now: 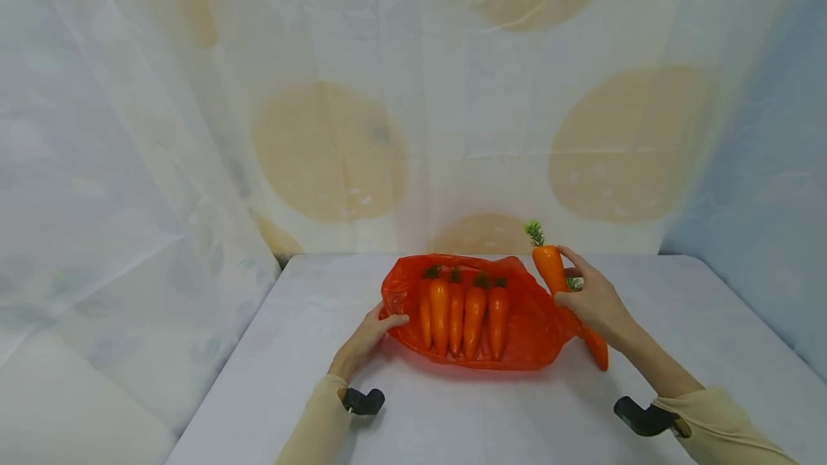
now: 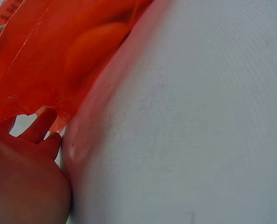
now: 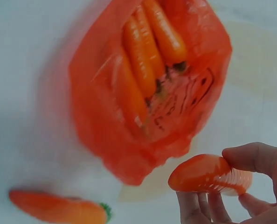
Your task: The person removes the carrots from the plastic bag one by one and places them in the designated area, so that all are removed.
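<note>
Toward the twelve o'clock edge of the white table (image 1: 452,422) lay a red plastic bag (image 1: 526,339), with five imitation carrots (image 1: 476,318) side by side in it, their green tops (image 1: 481,280) toward twelve o'clock. At the bag's nine o'clock, the left hand (image 1: 371,329) pinched the rim, thumb over the film and fingers outside it. At two o'clock, the right hand (image 1: 597,300) held another carrot (image 1: 548,264) at a tilt, thumb and fingers clamped on its body. A loose carrot (image 1: 596,351) rested on the table near four o'clock, just beside the bag.

The held carrot looked glossy and tapered, so a light pinch might have let it slip. No hand held the bag's three o'clock corner; that thin, slack plastic could have folded inward or caught on the carrot's leafy top (image 1: 535,233). A tug from the left hand would probably have tipped the row out of line, and a brush of the right hand could have set the loose carrot rolling.

In the head view, the right hand hid part of the loose carrot. The right wrist view showed four of the bagged carrots, and not the held one's leafy top. In the left wrist view, black lettering (image 2: 10,10) at eleven o'clock was cut off and unreadable.
</note>
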`<state>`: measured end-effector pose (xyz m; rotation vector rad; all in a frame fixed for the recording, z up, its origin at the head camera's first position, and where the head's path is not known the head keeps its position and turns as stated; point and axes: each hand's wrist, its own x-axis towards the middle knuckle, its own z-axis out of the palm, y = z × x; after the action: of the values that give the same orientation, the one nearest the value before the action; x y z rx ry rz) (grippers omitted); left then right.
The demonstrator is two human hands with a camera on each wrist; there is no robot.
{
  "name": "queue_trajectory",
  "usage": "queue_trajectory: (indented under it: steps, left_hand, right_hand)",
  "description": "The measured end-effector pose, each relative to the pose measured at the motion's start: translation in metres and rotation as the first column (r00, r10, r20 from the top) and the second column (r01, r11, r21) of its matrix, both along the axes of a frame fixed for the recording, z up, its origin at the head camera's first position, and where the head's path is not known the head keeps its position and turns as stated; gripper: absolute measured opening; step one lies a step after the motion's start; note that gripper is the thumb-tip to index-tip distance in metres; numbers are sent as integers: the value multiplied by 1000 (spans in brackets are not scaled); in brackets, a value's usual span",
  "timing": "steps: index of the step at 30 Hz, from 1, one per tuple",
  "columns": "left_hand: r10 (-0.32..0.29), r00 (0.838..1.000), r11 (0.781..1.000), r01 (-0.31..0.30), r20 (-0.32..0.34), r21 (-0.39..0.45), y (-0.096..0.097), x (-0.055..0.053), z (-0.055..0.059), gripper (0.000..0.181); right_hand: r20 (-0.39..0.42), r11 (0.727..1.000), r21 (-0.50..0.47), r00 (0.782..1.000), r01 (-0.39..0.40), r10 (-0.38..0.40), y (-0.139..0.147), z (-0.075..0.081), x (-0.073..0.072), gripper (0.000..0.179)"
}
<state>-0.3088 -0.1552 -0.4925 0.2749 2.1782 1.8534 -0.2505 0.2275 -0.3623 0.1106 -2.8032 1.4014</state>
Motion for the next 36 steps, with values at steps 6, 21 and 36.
queue_trajectory:
  steps: [6,21,36]
  left_hand:
    - [15,1000,1000,-15,11,-12,0,-2,-2,61]
    - [14,1000,1000,-14,17,2,1,-1,-6,60]
    - [14,999,1000,-14,32,1,2,-2,-3,61]
  right_hand:
    - [-46,995,89,998,40,-36,27,-12,-4,84]
    - [-147,945,259,975,200,-166,93,-62,-18,75]
    - [18,920,329,972,214,-233,106,-97,-20,74]
